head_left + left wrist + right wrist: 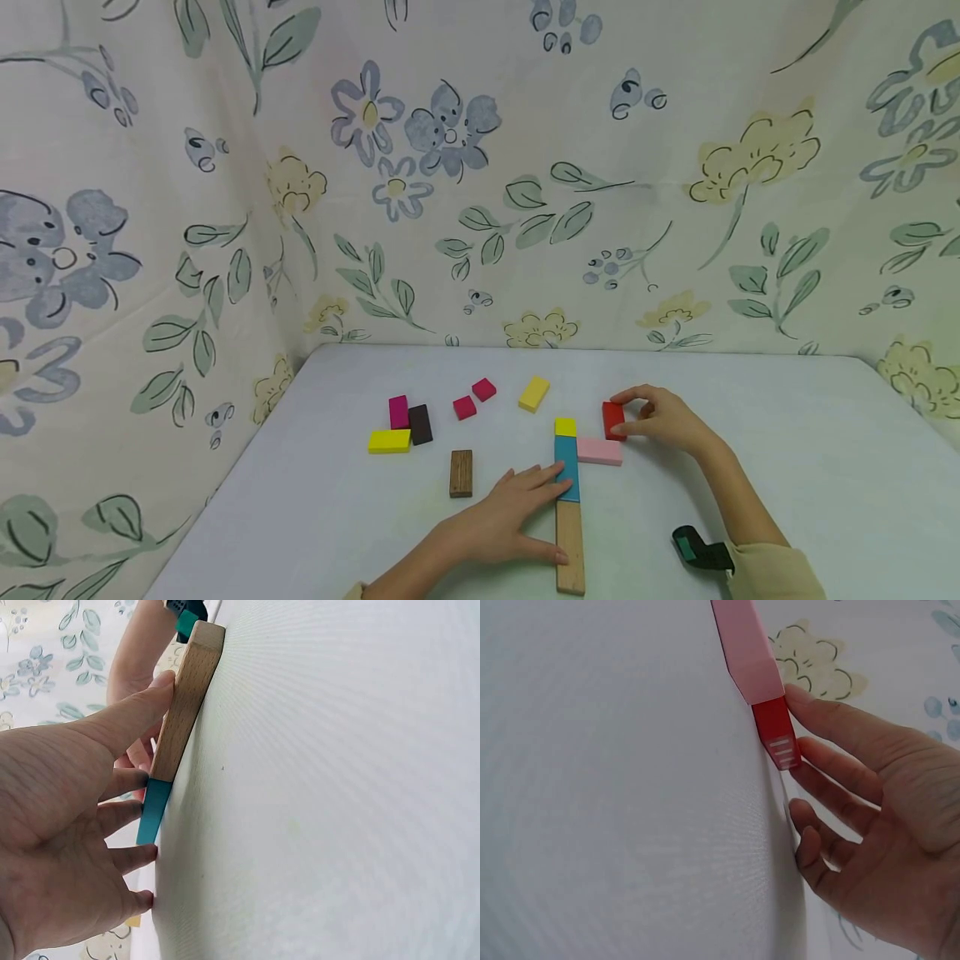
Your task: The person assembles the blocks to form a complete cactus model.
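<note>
A straight row runs up the table in the head view: a long wooden block (571, 542), a blue block (567, 452) and a small yellow block (566, 427) at the far end. My left hand (502, 518) rests along its left side, thumb on the wooden block and fingertips at the blue one, fingers spread. A pink block (599, 451) lies crosswise, its left end against the blue block. Just beyond the pink block's right end, my right hand (663, 421) pinches a red block (611, 419) between thumb and fingers. In the right wrist view, the red block (774, 724) appears right behind the pink block (748, 649).
A brown block (461, 473) lies left of the row. Farther back are two crimson cubes (465, 407), a yellow block (534, 394), and a cluster of magenta (399, 412), dark brown (421, 424) and yellow (389, 442) blocks. Floral cloth (480, 208) hangs behind the white table.
</note>
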